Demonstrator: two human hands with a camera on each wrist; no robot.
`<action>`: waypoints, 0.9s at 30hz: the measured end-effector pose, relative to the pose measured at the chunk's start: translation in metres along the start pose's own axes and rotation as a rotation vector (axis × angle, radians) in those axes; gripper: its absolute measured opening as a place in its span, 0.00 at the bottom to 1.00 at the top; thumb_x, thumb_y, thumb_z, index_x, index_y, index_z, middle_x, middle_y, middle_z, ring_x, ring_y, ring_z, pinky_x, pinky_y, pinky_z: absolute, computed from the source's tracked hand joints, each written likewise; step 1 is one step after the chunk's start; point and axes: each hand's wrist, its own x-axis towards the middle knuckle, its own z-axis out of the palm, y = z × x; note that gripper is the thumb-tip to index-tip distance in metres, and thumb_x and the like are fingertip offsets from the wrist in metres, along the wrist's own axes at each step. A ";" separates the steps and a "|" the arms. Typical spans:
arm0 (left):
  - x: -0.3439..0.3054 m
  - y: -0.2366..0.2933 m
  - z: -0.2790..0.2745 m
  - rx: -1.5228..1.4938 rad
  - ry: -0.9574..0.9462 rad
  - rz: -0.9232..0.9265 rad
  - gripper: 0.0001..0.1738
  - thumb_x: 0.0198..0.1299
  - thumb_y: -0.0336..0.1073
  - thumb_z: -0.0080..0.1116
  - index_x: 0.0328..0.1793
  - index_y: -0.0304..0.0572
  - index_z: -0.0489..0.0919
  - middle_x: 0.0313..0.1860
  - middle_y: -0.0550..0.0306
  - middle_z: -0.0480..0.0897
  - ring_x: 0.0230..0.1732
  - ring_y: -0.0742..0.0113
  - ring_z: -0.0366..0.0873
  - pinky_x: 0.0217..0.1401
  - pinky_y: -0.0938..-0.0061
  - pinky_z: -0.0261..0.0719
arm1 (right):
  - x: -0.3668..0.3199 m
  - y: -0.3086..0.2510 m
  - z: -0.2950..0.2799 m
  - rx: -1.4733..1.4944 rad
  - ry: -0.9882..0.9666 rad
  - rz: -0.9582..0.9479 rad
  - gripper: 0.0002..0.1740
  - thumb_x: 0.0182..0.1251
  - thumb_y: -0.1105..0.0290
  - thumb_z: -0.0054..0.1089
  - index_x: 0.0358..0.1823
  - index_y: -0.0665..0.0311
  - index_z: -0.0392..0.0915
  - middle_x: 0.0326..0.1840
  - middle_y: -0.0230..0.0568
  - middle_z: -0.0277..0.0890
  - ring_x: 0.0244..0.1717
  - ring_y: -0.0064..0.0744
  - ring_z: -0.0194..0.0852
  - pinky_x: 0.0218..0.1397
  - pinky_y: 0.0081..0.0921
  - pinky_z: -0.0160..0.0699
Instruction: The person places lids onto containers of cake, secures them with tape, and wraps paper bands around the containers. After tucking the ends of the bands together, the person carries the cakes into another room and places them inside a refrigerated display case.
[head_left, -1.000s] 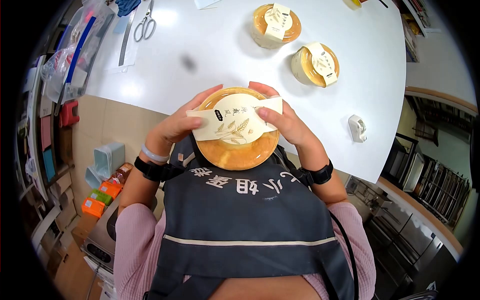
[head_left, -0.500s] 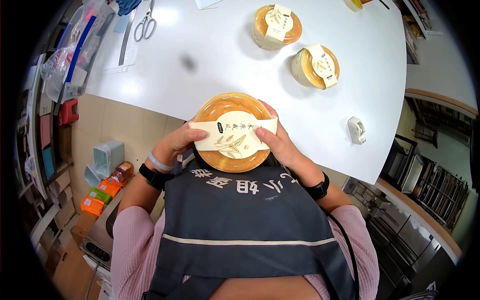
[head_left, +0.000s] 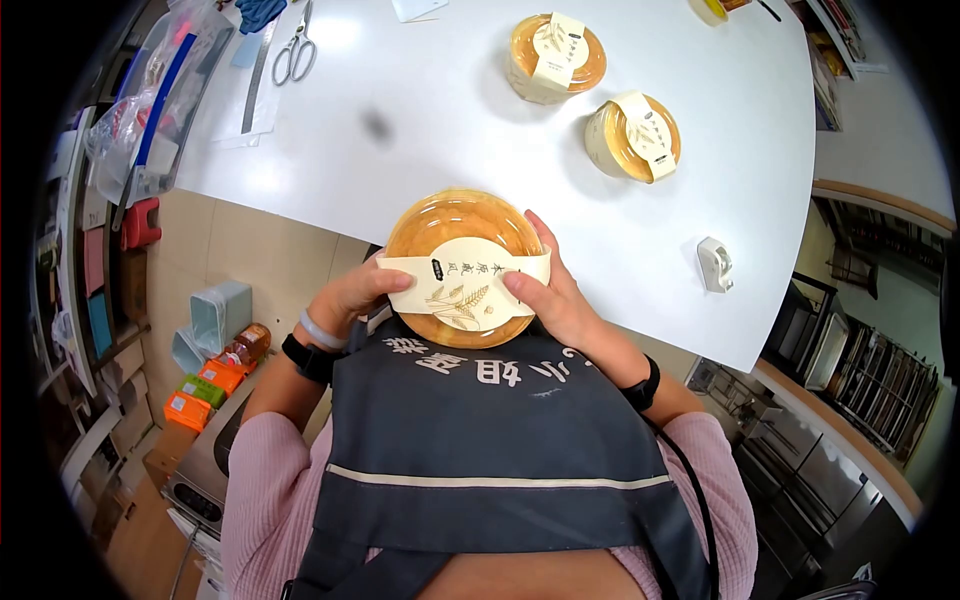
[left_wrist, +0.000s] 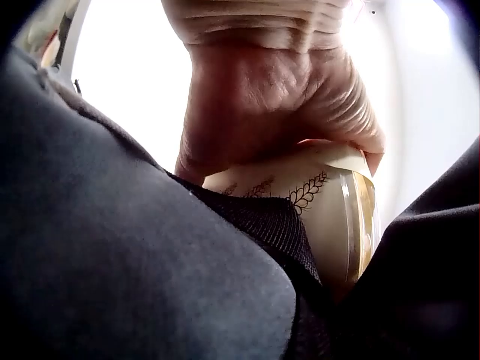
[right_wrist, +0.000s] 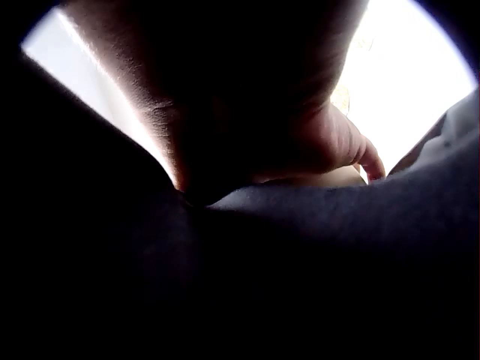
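Both hands hold a round cake bowl (head_left: pixel 460 215) in front of the apron, its clear lid tilted towards me and golden cake showing through. Across the lid runs a cream paper band (head_left: pixel 465 290) printed with wheat ears and characters. The left hand (head_left: pixel 360 288) grips one side, thumb on the band's end. On the opposite side, the right hand (head_left: pixel 556 295) holds with its thumb on the band and fingers around the bowl's side. In the left wrist view, the bowl's wheat-printed wall (left_wrist: pixel 326 217) shows under the palm. The right wrist view is mostly dark, with the right hand (right_wrist: pixel 322 142) over the apron.
Two similar banded bowls, one farther back (head_left: pixel 530 85) and one nearer (head_left: pixel 605 140), stand on the white table (head_left: pixel 330 150). A tape dispenser (head_left: pixel 714 264) sits near the right edge. Scissors (head_left: pixel 295 55), a ruler (head_left: pixel 258 85) and a clear bin (head_left: pixel 165 110) are at the left.
The bowl has tipped towards me and dropped slightly. Fingers that reached over its far rim have slid down to the sides. The band now sits lower across the lid.
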 end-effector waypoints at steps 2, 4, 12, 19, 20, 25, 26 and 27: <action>-0.002 -0.001 0.002 -0.012 -0.003 0.009 0.41 0.45 0.41 0.63 0.65 0.33 0.60 0.58 0.48 0.71 0.58 0.64 0.70 0.61 0.71 0.68 | -0.001 0.001 0.001 0.014 0.000 0.005 0.53 0.59 0.51 0.56 0.68 0.76 0.30 0.68 0.61 0.42 0.70 0.45 0.43 0.70 0.33 0.44; -0.003 -0.002 0.002 -0.021 0.026 -0.001 0.41 0.46 0.41 0.63 0.65 0.33 0.60 0.58 0.48 0.71 0.58 0.64 0.70 0.61 0.71 0.68 | 0.000 0.002 0.002 0.026 -0.006 0.017 0.55 0.58 0.52 0.57 0.68 0.77 0.28 0.68 0.62 0.43 0.70 0.45 0.43 0.70 0.32 0.44; -0.003 -0.008 0.001 -0.094 0.156 0.057 0.39 0.47 0.41 0.61 0.64 0.30 0.61 0.57 0.45 0.72 0.56 0.61 0.72 0.59 0.70 0.71 | 0.014 0.011 0.002 0.005 0.011 0.040 0.58 0.58 0.50 0.56 0.66 0.81 0.24 0.68 0.64 0.40 0.72 0.47 0.36 0.72 0.33 0.37; 0.033 0.032 0.004 0.100 0.047 0.168 0.40 0.48 0.45 0.60 0.64 0.30 0.60 0.56 0.47 0.72 0.56 0.62 0.71 0.58 0.70 0.71 | 0.033 -0.015 -0.033 -0.081 -0.085 -0.271 0.57 0.54 0.54 0.62 0.71 0.63 0.26 0.71 0.58 0.33 0.73 0.46 0.32 0.71 0.37 0.38; 0.035 0.034 0.005 0.158 -0.002 0.178 0.43 0.47 0.46 0.60 0.67 0.32 0.57 0.59 0.46 0.69 0.60 0.62 0.68 0.61 0.70 0.68 | 0.032 -0.017 -0.035 -0.045 -0.102 -0.290 0.54 0.54 0.57 0.62 0.70 0.63 0.30 0.71 0.56 0.34 0.72 0.45 0.35 0.71 0.37 0.40; 0.040 0.035 0.019 0.256 0.013 0.102 0.52 0.45 0.48 0.62 0.72 0.39 0.45 0.67 0.48 0.57 0.68 0.62 0.53 0.69 0.70 0.52 | 0.031 0.005 -0.030 0.123 0.046 -0.394 0.40 0.53 0.64 0.62 0.62 0.64 0.46 0.66 0.51 0.43 0.66 0.40 0.45 0.68 0.34 0.48; 0.040 0.033 0.018 0.258 -0.004 0.074 0.52 0.45 0.48 0.62 0.72 0.38 0.46 0.67 0.48 0.57 0.69 0.62 0.53 0.69 0.69 0.52 | 0.029 0.006 -0.030 0.122 0.049 -0.374 0.37 0.54 0.65 0.61 0.59 0.63 0.48 0.65 0.50 0.44 0.65 0.38 0.47 0.67 0.33 0.49; 0.040 0.031 0.017 0.259 -0.023 0.046 0.52 0.45 0.48 0.62 0.71 0.38 0.46 0.67 0.48 0.58 0.69 0.62 0.53 0.69 0.69 0.51 | 0.027 0.007 -0.031 0.121 0.053 -0.354 0.33 0.54 0.66 0.61 0.56 0.62 0.51 0.64 0.50 0.46 0.63 0.37 0.49 0.66 0.32 0.50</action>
